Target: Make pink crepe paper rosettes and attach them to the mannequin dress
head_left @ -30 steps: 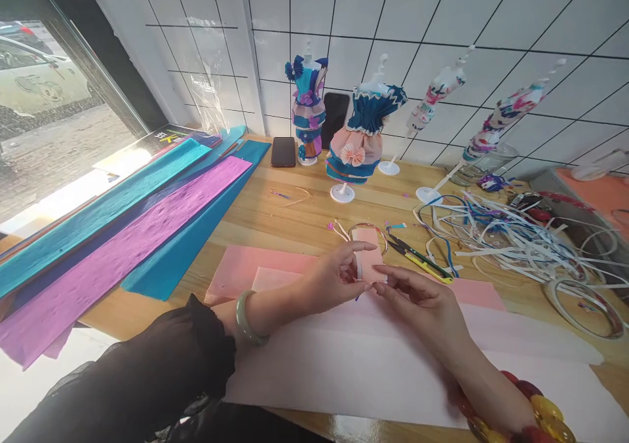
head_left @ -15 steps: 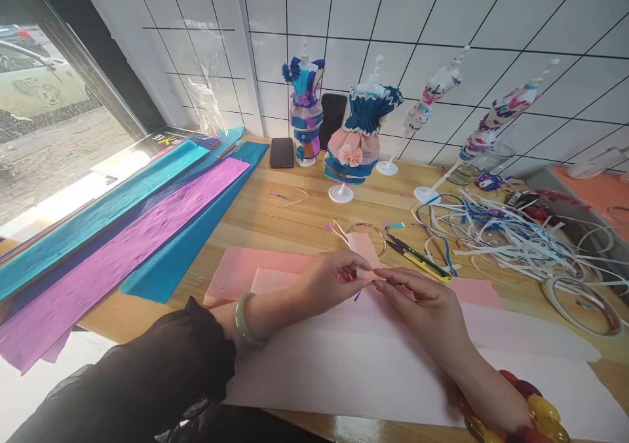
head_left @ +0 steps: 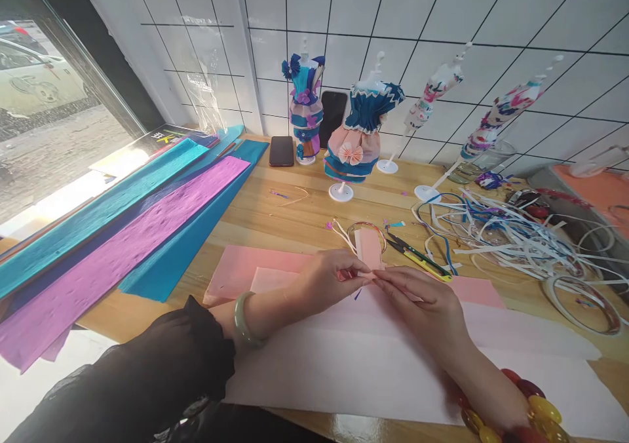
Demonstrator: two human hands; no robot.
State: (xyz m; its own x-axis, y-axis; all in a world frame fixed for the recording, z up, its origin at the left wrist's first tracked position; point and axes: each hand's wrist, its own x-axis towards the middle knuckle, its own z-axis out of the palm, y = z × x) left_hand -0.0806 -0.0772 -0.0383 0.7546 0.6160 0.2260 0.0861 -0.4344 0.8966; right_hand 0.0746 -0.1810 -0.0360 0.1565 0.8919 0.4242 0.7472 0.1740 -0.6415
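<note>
Between my two hands is a small strip of pink crepe paper [head_left: 369, 246], its free end pointing away from me. My left hand [head_left: 339, 276] pinches the near end from the left, thumb and fingers pressed together. From the right, my right hand [head_left: 417, 295] pinches the same end, its fingertips almost touching the left ones. The exact fold at the fingertips is hidden. Beneath my hands lie large pale pink paper sheets [head_left: 344, 364] over a deeper pink piece [head_left: 236, 269]. Just beyond the strip rests a ring of wire or tape [head_left: 382, 232].
Yellow-and-black thread snips [head_left: 417, 257] lie right of my hands, beside a tangle of white and blue strips [head_left: 511, 233]. Several dress-form figures [head_left: 351, 141] stand along the tiled wall near a phone [head_left: 282, 151]. Long purple crepe paper [head_left: 147, 246] lies at left.
The near end of the pink strip has been folded or gathered between my fingertips. My left fingers have closed down from a raised position, and both hands have drawn closer together.
</note>
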